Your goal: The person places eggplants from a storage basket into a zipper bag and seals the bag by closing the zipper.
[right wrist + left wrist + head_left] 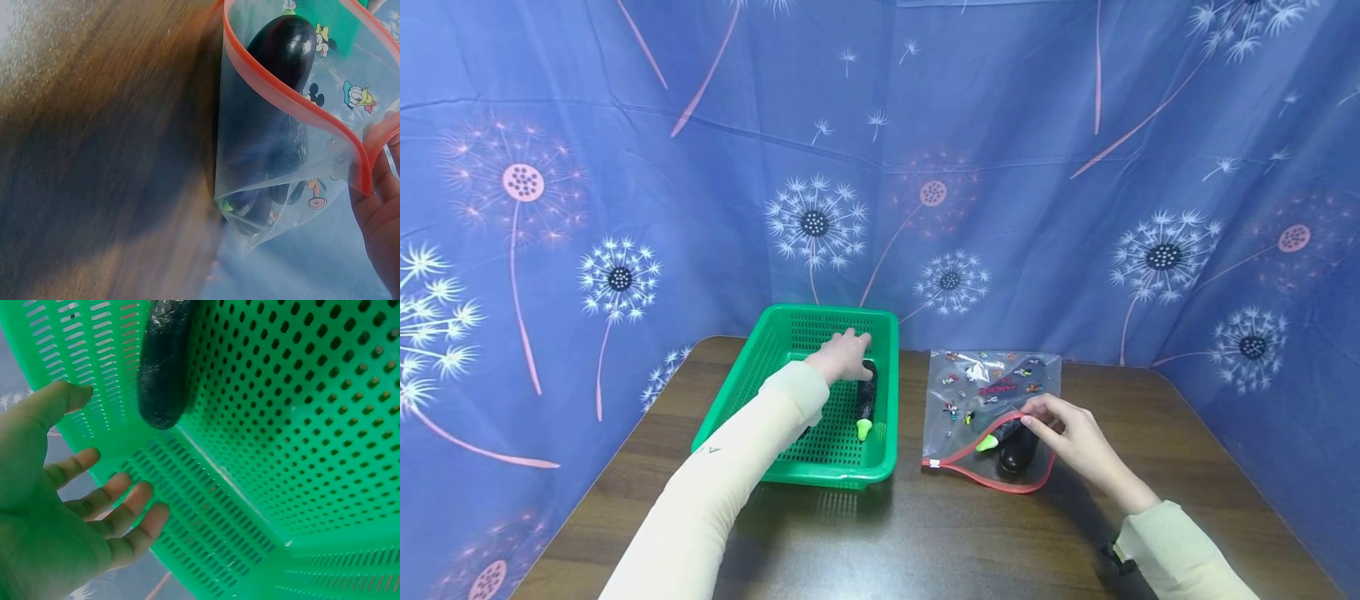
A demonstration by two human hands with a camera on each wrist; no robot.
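Note:
My left hand (842, 357) reaches into the green plastic basket (890, 392), its fingers spread, just beside a long dark eggplant (867, 402) with a light green stem end. In the left wrist view the fingers and thumb stand apart from the eggplant (164, 369) and hold nothing. My right hand (1071, 433) pinches the red zip edge of a clear cartoon-printed bag (946, 383) at its right side. The bag's mouth gapes toward me. Inside lie dark eggplants (1019, 450), one showing a green stem end; the right wrist view shows an eggplant's (287, 50) rounded end near the opening.
Basket and bag lie side by side on a brown wooden table (910, 542). A blue curtain (1037, 167) with dandelion prints hangs right behind them. My left forearm covers part of the basket's left front, where a bit of another dark thing (806, 432) shows.

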